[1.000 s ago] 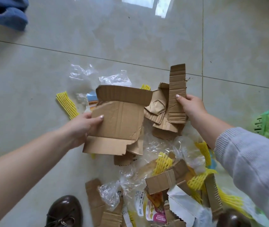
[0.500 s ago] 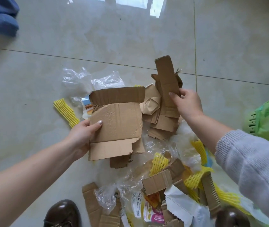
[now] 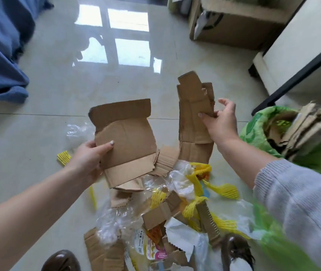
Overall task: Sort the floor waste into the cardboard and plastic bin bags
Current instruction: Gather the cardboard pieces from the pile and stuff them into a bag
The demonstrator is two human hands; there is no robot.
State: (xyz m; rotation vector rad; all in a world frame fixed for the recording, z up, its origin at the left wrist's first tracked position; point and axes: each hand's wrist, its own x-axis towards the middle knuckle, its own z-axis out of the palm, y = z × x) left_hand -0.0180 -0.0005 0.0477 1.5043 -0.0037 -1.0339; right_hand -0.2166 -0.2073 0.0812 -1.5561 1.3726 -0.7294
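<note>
Two hands up over a tiled floor [image 3: 48, 133], each holding cardboard. Left hand [image 3: 89, 155] at about 9 o'clock of the waste pile, thumb on top and fingers underneath, clamped on one flat torn cardboard sheet [image 3: 128, 141] with a flap folded up along its far edge; sheet is creased, ragged at the near edge, lifted clear of the floor. Right hand [image 3: 221, 124] at about 2 o'clock of the pile, thumb pinching a bundle of cardboard strips [image 3: 193, 114] held roughly upright; at least three overlapping pieces, exact count unclear; the other fingers are spread loose behind it. One green bin bag [image 3: 253, 132] at 3 o'clock, mouth open, several cardboard pieces [image 3: 304, 124] standing in it and poking out; blurred, count unclear. A second smear of green plastic [image 3: 285, 249] at 5 o'clock, too blurred to read as a bag or tell any contents. Pile on the floor [image 3: 167, 208] at 6 o'clock: mixed small cardboard scraps, crumpled clear plastic film, printed wrappers, white paper, and yellow foam netting [image 3: 222, 189], at least five pieces, one [image 3: 63, 157] lying apart at 9 o'clock. Two dark brown shoes, left shoe [image 3: 61, 261] and right shoe [image 3: 234, 249], at the pile's near edge. One large cardboard box [image 3: 234, 26] at 1 o'clock, far side. Blue fabric [image 3: 1, 45] at 10 o'clock.
</note>
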